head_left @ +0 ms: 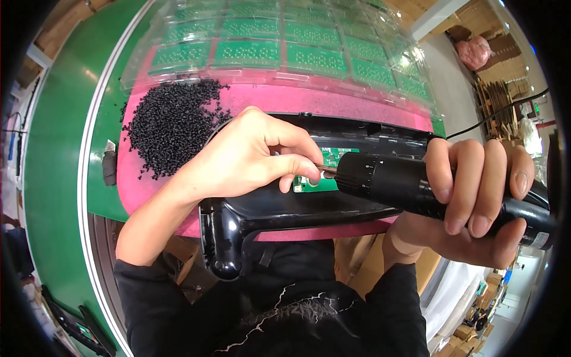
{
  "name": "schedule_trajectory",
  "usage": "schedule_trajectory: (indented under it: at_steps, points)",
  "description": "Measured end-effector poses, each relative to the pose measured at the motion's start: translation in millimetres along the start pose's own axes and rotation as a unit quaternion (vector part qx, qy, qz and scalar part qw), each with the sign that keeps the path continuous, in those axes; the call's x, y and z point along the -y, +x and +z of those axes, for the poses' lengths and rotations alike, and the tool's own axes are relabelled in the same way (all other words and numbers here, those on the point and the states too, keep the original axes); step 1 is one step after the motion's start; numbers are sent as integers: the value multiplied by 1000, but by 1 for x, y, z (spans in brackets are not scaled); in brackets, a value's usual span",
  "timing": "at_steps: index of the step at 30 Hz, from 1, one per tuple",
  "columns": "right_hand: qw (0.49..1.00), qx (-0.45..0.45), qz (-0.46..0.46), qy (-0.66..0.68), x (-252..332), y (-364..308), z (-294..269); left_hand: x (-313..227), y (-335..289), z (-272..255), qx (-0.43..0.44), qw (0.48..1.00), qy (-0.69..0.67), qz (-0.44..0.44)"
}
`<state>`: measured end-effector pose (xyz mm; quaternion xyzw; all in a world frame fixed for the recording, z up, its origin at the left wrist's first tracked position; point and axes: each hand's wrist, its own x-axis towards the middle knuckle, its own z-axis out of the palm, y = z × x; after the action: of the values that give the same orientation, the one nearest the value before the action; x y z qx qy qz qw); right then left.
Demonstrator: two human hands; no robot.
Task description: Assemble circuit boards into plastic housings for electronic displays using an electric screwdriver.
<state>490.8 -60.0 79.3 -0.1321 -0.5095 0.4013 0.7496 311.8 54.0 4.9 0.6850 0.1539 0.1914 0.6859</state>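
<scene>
Right hand (476,190) wrapped tight round black cylindrical electric screwdriver (410,184), fingers curled over barrel, thumb beneath; bit tip aimed at small green circuit board (324,175) seated inside glossy black moulded plastic housing (285,208); left hand (250,154) arched over housing, thumb and forefinger pressed together at bit tip, pinching sth. too small to tell, prob. a screw; housing lying across near edge of pink foam mat (333,101), its rounded end hanging over mat's near-left corner; heap of tiny black screws (172,122) at mat's left side, apart from hands; clear plastic blister tray of green circuit boards (285,44) along mat's far edge; mat resting on green conveyor belt (56,149).
</scene>
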Motion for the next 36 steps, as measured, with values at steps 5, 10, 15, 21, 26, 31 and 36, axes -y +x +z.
schedule_trajectory:
  at_steps: [5,10,15,21,26,31,36]
  points:
    - [998,50,23,-34,-5,3,-8,1,2,1,-12,993,110,-29]
    - [979,-33,99,-177,-19,-4,-9,7,3,2,-102,958,268,13]
    - [974,-13,126,-190,-34,-2,-19,8,1,3,-127,935,326,52]
    - [968,3,144,-203,-45,-1,-24,10,-2,3,-143,935,316,71]
    - [955,65,141,-252,-54,7,-26,11,-3,5,-131,929,331,103]
    - [953,75,144,-254,-60,6,-22,15,-4,3,-101,927,349,95]
    - [950,36,143,-274,-53,7,-23,13,-4,4,-93,925,357,93]
